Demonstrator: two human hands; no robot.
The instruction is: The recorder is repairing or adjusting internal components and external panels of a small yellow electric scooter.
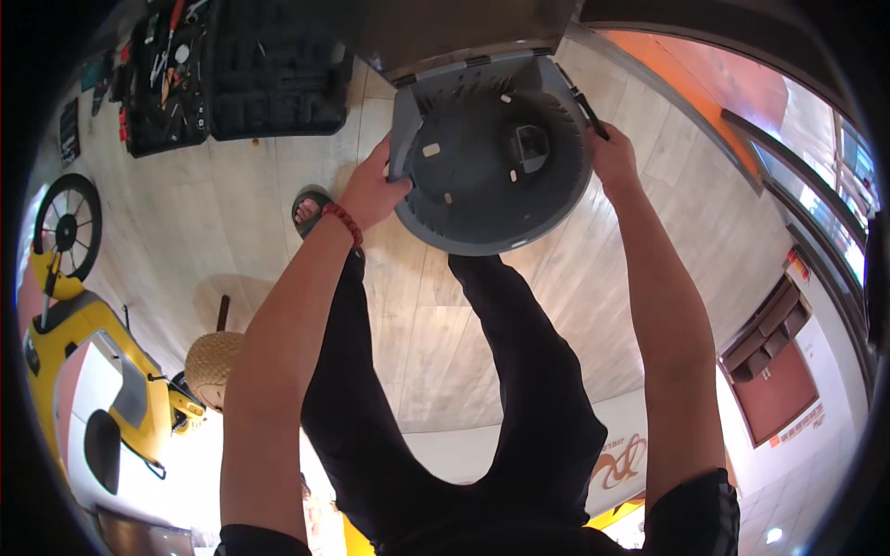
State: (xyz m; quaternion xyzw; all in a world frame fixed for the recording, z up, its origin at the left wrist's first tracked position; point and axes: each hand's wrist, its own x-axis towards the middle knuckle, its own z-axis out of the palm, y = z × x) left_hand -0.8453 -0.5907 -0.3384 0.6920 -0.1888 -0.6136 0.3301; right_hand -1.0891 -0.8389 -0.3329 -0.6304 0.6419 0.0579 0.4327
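A large grey, bowl-shaped plastic housing [496, 237] is in front of me, its rounded edge toward my legs. Its dark inside has several small slots and a squarish opening. My left hand [375, 187] grips the left rim, with the thumb over the edge. By the right rim, my right hand [612, 159] is closed round the near end of a slim black rod-shaped tool [582, 100], which lies along the housing's side. Whether those fingers also press on the rim, I cannot tell.
A dark panel [464, 32] adjoins the housing's far edge. An open black tool case [278, 88] with hand tools [167, 69] lies at the far left. A yellow wheeled vehicle [97, 347] stands left, near a woven round object [211, 363]. Window frames [788, 167] line the right.
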